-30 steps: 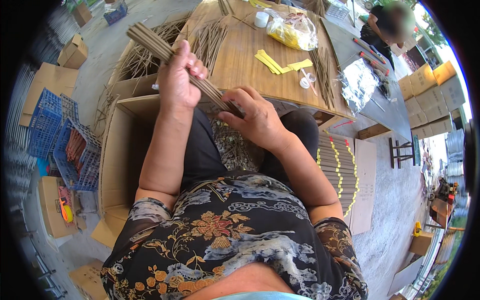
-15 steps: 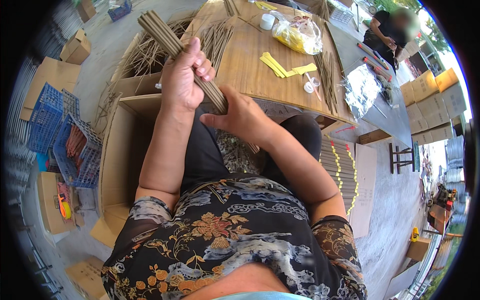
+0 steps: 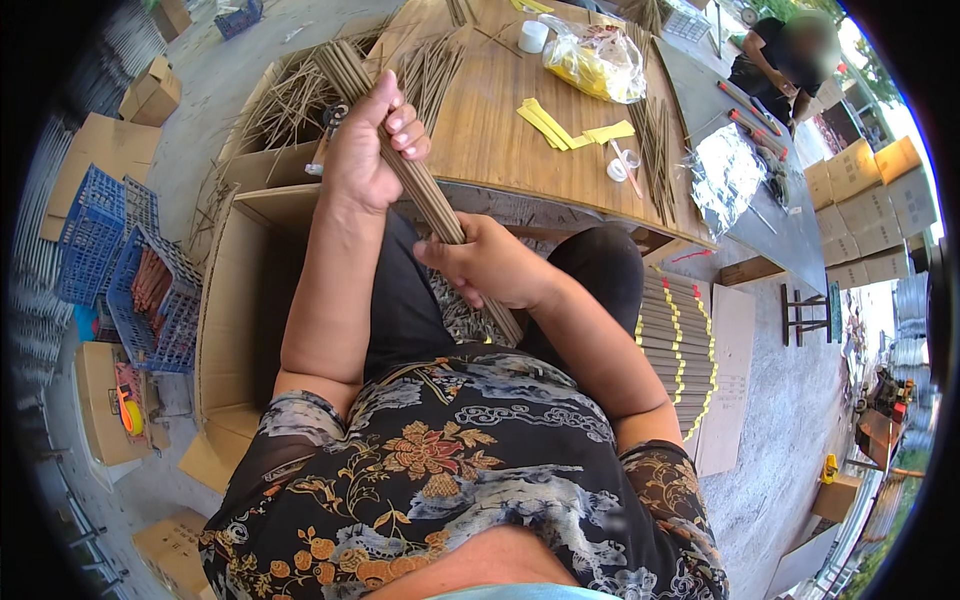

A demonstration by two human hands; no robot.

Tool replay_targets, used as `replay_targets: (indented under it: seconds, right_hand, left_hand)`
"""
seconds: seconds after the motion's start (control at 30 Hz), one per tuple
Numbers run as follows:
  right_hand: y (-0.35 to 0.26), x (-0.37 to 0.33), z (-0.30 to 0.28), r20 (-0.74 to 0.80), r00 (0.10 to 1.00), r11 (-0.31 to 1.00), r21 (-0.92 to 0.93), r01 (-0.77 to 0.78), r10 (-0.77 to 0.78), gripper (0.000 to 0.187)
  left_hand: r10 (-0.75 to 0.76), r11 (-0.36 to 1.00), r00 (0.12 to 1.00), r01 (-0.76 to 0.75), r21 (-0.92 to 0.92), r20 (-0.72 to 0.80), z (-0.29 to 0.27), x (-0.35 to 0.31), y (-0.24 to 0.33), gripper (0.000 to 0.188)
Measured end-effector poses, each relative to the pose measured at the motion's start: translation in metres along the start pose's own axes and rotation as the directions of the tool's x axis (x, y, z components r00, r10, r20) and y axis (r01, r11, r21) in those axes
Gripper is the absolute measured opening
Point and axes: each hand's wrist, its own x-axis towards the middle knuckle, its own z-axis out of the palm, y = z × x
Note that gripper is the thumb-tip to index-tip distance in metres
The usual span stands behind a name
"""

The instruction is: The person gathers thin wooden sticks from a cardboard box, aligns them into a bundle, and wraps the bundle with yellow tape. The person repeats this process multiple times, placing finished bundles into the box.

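A bundle of thin brown sticks (image 3: 430,197) slants across my lap, its upper end to the far left. My left hand (image 3: 370,140) is wrapped round the upper part, thumb pointing up along it. Lower down, my right hand (image 3: 492,258) grips the same bundle, and the lower end comes out beneath it near my belly. More loose brown sticks (image 3: 425,80) lie on the wooden table (image 3: 490,130) just beyond my left hand. Yellow paper strips (image 3: 545,125) rest on that table, beside a clear plastic bag (image 3: 595,62) with yellow contents.
An open cardboard box (image 3: 235,300) stands at my left, near blue crates (image 3: 150,290). Banded stick bundles (image 3: 672,350) lie to my right on cardboard. Crumpled foil (image 3: 725,180) sits on a grey table (image 3: 770,220). Another person (image 3: 770,70) is at the far right.
The bundle has slid down toward me through my left hand, and its upper end sticks out less. My right hand has moved slightly lower and closed round the sticks.
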Motion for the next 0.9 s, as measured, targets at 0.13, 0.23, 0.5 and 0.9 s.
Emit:
replay_targets:
  seconds: [0.13, 0.23, 0.5, 0.9]
  right_hand:
    - [0.004, -0.001, 0.004, -0.084, 0.996, 0.998, -0.054, -0.033, 0.029, 0.025]
    - [0.01, 0.0, 0.009, -0.268, 0.956, 0.957, -0.289, 0.035, -0.116, 0.023]
    - [0.005, -0.007, -0.001, -0.031, 0.996, 0.993, 0.084, -0.078, 0.081, 0.022]
    - [-0.008, -0.008, -0.001, -0.086, 0.996, 0.995, -0.104, 0.003, -0.012, 0.017]
  left_hand:
    - [0.015, 0.996, 0.995, -0.006, 0.09, -0.1, 0.004, 0.002, -0.005, 0.028]
    - [0.054, 0.985, 0.978, -0.019, 0.172, -0.201, 0.011, 0.002, -0.011, 0.029]
    - [-0.017, 0.998, 0.992, 0.024, 0.053, -0.127, 0.007, 0.009, -0.014, 0.027]
    - [-0.049, 0.992, 0.995, 0.059, 0.112, -0.087, 0.025, -0.019, -0.037, 0.027]
